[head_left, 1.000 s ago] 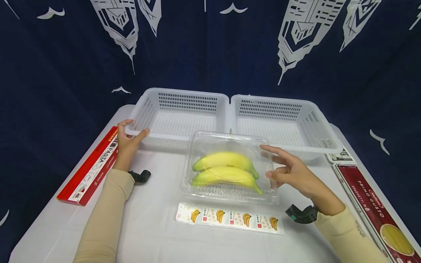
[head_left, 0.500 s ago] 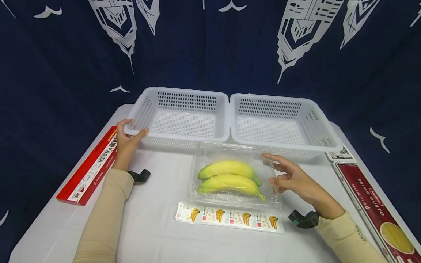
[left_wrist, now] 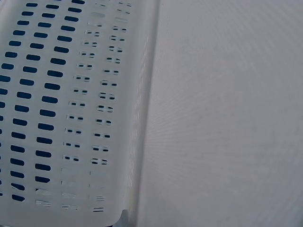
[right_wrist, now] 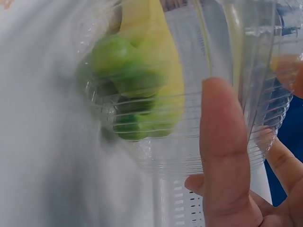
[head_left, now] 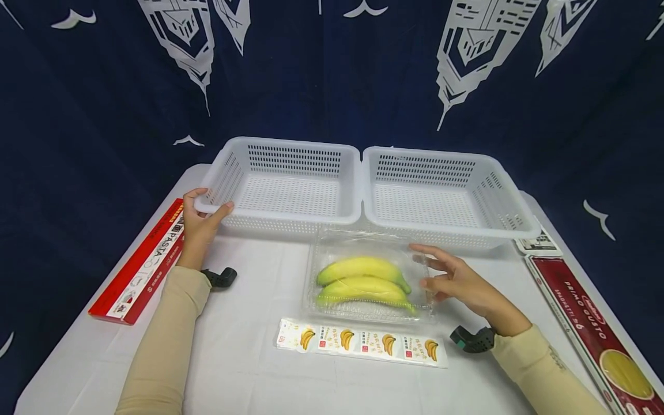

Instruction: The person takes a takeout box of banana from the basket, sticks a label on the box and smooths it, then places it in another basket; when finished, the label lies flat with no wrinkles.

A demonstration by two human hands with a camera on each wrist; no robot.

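Clear box [head_left: 373,246], two bananas [head_left: 363,288]: lower than a second ago, apparently settling; right hand [head_left: 459,282] pinching its side, left hand [head_left: 201,225] clamped on basket [head_left: 293,217] rim.

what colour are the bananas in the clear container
The bananas are yellow with greenish ends; the head view shows them best.

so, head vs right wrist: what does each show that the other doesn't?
Only head: the left hand gripping the rim of the left white basket, and the spaghetti pack at far right.

Only right wrist: close-up ridges on the side wall of the clear container.

Both: that container, the bananas, the right hand and dark blue backdrop.
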